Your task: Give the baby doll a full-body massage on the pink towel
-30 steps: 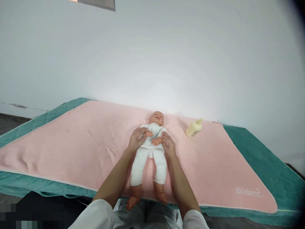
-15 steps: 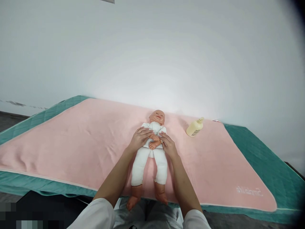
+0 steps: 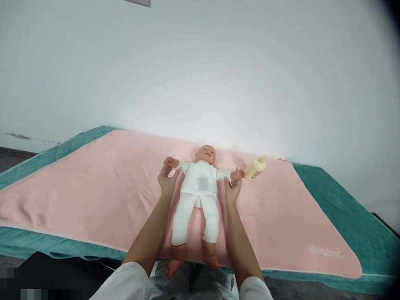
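Note:
A baby doll [image 3: 200, 179] in a white top and white trousers lies on its back, head toward the wall, both arms spread out sideways. A grey patch shows on its chest. My left hand [image 3: 168, 180] grips the doll's arm on the left near its wrist, thumb on one side and fingers beneath. On the other side my right hand [image 3: 233, 189] holds the doll's other arm at the wrist. The doll's fingers there reach the pale yellow pump bottle [image 3: 255, 168], which leans to the right.
Under the doll is a pink mat [image 3: 281, 216] on a green quilted bed cover [image 3: 337, 200]. A white wall [image 3: 200, 75] rises behind the bed. The doll's feet hang at the front edge, close to my body.
The doll's arms were crossed over its chest and are now spread wide. Both my hands have moved outward with them, uncovering the grey patch.

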Action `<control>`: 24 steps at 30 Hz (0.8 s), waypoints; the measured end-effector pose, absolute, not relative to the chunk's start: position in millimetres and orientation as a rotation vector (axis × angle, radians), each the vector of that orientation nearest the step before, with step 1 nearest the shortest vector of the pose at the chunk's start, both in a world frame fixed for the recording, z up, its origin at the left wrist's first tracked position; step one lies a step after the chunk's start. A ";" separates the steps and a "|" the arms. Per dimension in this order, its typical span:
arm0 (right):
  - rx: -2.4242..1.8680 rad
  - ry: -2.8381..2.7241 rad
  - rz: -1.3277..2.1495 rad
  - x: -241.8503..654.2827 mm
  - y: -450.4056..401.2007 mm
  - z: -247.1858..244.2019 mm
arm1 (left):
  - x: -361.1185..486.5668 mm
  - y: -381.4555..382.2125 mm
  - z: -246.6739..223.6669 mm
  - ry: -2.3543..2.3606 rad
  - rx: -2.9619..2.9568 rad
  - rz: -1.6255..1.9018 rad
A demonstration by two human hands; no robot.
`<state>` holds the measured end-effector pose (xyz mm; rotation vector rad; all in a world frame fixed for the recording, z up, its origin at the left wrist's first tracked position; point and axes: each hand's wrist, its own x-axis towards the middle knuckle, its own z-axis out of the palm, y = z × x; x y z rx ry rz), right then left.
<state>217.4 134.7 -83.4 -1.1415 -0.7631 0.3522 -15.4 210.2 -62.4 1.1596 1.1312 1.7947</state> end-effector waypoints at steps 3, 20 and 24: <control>-1.164 -0.564 0.363 230.0 138.2 -88.7 | -17.9 217.1 -58.1 1.029 0.949 1.895; -1.068 -0.175 0.758 262.1 154.0 -122.1 | -36.3 245.7 -89.3 1.020 0.476 1.686; -1.083 -0.207 0.731 259.5 151.0 -119.3 | -35.3 242.3 -85.5 1.047 0.516 1.698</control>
